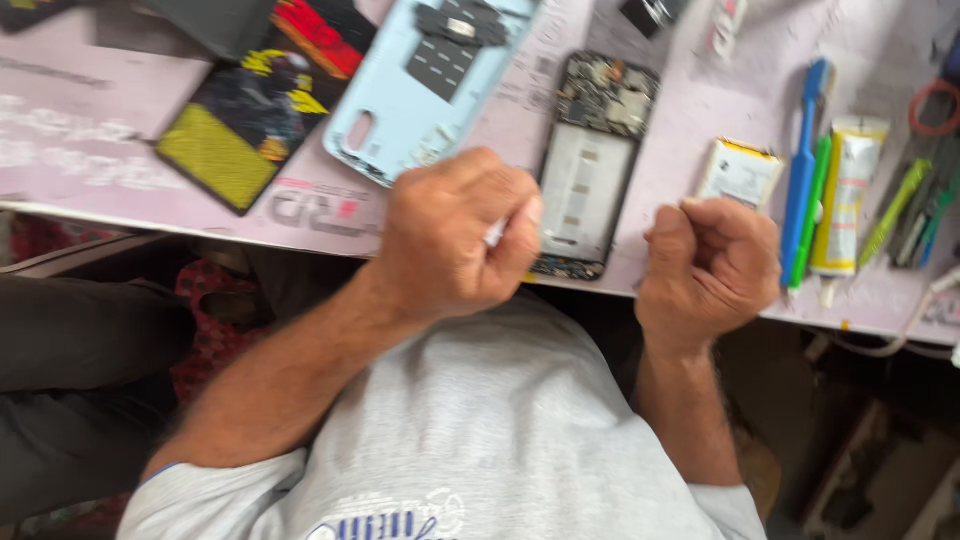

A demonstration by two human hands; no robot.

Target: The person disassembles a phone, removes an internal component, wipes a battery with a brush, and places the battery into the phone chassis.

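phone repair bench: opened phone frame, loose back cover, battery, pry tools, glue tube.

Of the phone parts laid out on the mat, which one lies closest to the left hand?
The opened phone frame with its circuit board exposed, right beside the left hand. The light blue back cover and dark patterned case lie farther off.

On your pale pink work mat lie a light blue plastic phone back cover, a black printed phone case, a white rectangular battery, a blue plastic pry tool and a white glue tube.
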